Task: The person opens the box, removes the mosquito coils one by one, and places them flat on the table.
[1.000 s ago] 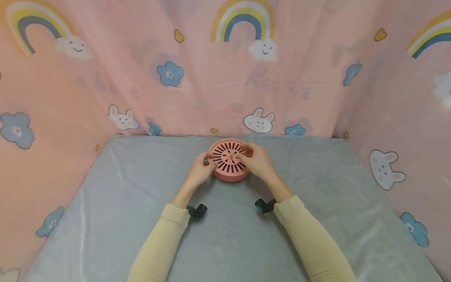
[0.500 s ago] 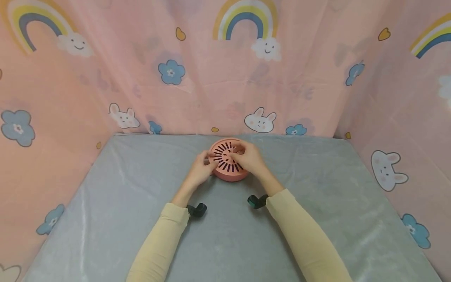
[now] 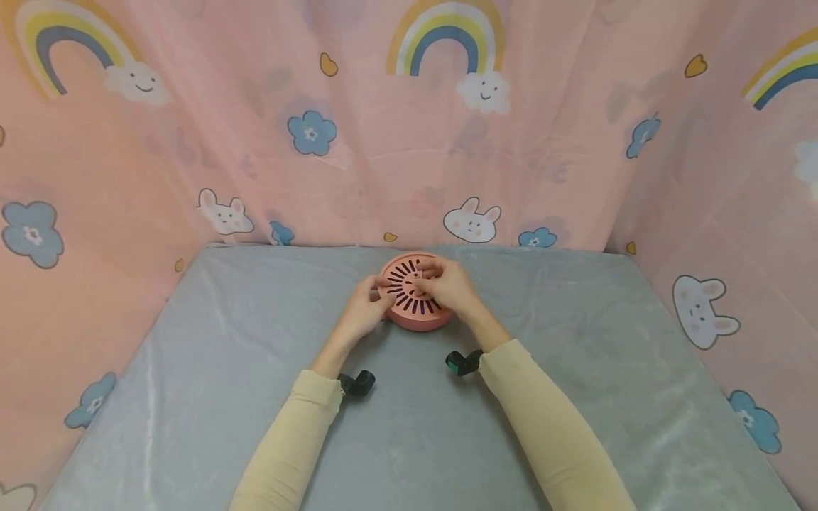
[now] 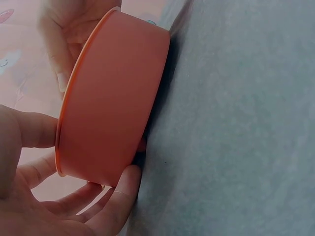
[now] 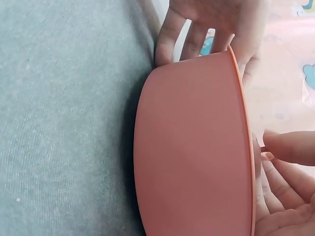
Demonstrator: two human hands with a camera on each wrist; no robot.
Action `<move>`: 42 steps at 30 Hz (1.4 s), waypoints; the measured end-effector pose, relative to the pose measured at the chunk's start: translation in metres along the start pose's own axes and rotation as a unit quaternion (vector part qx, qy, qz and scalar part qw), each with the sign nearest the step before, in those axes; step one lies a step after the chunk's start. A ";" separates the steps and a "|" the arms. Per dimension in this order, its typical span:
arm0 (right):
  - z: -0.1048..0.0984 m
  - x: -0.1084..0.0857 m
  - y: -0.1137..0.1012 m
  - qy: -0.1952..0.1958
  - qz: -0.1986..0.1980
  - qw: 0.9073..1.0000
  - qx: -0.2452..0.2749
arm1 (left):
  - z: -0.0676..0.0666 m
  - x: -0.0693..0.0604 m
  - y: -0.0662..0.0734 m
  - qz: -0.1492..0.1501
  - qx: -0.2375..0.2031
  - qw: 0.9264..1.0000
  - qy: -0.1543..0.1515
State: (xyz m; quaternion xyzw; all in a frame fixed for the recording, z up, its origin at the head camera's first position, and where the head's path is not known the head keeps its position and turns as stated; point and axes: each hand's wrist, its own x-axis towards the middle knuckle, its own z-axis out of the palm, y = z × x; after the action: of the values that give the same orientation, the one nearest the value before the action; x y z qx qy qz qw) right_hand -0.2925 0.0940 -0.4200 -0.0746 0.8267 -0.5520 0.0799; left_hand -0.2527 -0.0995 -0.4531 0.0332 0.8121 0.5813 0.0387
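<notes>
— Left of centre, the left hand [image 3: 366, 309]?
— Fingers half curled, holding the round box [image 3: 417, 323] at the frame's centre. Probably light, stiff, slippery; better to grip by the wall [image 5: 192, 147], below the lid [image 3: 407, 297].
— Right of centre, the right hand [image 3: 451, 287]?
— Bent over the lid, fingertips near together; pinching something or not, cannot tell.

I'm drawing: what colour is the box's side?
The side is reddish pink, clearest in right wrist view.

Pink curtain [image 3: 396, 163], printed rainbows [image 3: 446, 20]; grey tablecloth [image 3: 409, 433]
</notes>
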 end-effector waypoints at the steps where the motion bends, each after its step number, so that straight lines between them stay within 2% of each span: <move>1: 0.000 0.001 0.000 -0.003 0.003 1.000 0.006 | 0.000 0.000 0.000 -0.001 -0.002 1.000 -0.001; 8: -0.003 0.003 -0.002 -0.015 0.018 1.000 0.007 | -0.002 0.001 0.002 -0.001 0.004 1.000 0.006; 13: -0.005 0.002 -0.005 -0.019 0.021 0.999 -0.015 | -0.003 0.001 0.003 -0.003 0.003 1.000 0.010; 25: -0.011 -0.001 -0.013 -0.009 -0.001 0.998 -0.060 | -0.005 0.002 0.004 0.003 -0.018 1.000 0.013; 35: -0.030 -0.005 -0.008 0.008 0.000 0.997 -0.073 | -0.004 0.000 0.002 0.002 -0.014 1.000 0.013; 42: -0.051 -0.009 0.002 0.011 0.003 0.999 -0.034 | -0.005 -0.001 -0.002 -0.009 -0.005 1.000 0.008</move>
State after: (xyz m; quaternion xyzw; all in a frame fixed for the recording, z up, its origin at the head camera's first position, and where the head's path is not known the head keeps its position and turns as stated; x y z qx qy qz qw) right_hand -0.2948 0.1422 -0.4022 -0.0681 0.8462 -0.5239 0.0698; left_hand -0.2519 -0.1044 -0.4531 0.0212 0.8095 0.5856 0.0375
